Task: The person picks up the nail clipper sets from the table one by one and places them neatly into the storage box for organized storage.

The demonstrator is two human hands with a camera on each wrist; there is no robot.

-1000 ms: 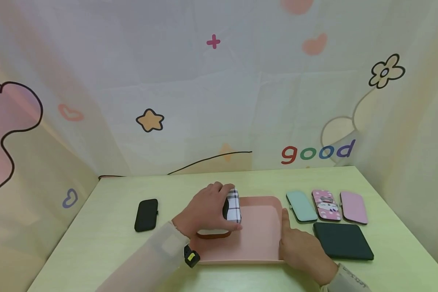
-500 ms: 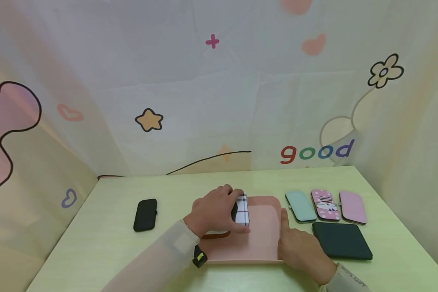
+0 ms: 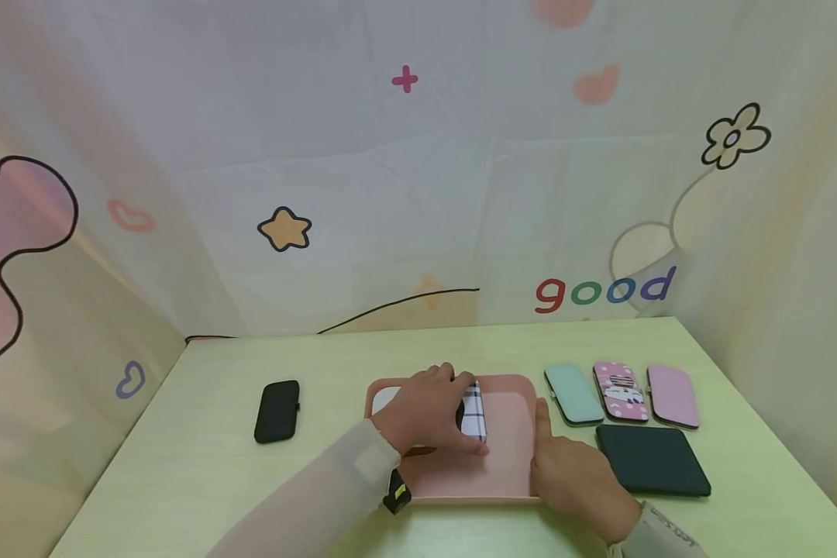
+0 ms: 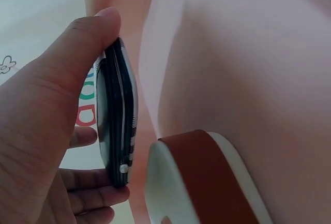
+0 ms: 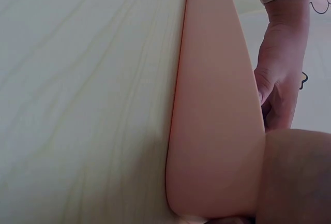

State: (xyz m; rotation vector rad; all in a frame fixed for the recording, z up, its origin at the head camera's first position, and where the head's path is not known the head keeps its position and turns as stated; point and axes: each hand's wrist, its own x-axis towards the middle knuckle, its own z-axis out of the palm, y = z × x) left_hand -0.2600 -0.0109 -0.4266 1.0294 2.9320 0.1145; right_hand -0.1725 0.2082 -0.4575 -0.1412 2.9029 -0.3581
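My left hand (image 3: 425,412) grips a slim black-and-white plaid clasp case (image 3: 473,415) by its two ends, over the pink tray (image 3: 511,465). In the left wrist view the plaid case (image 4: 123,110) stands on edge between thumb and fingers, its dark rim and small pearl-like clasp showing. A white case with a brown band (image 4: 207,175) lies in the tray beside it, mostly covered by my left hand in the head view. My right hand (image 3: 579,477) holds the tray's right side near the front corner, index finger straight along the rim.
A black clasp case (image 3: 277,411) lies left of the tray. To the right are a mint case (image 3: 574,395), a pink patterned case (image 3: 621,392) and a plain pink case (image 3: 673,396). In front of them lies a dark flat rectangular case (image 3: 652,459). A printed curtain backs the table.
My left hand has moved right and slightly nearer with the plaid case, uncovering part of the white case and the tray's left rim. My right hand keeps its hold on the tray.
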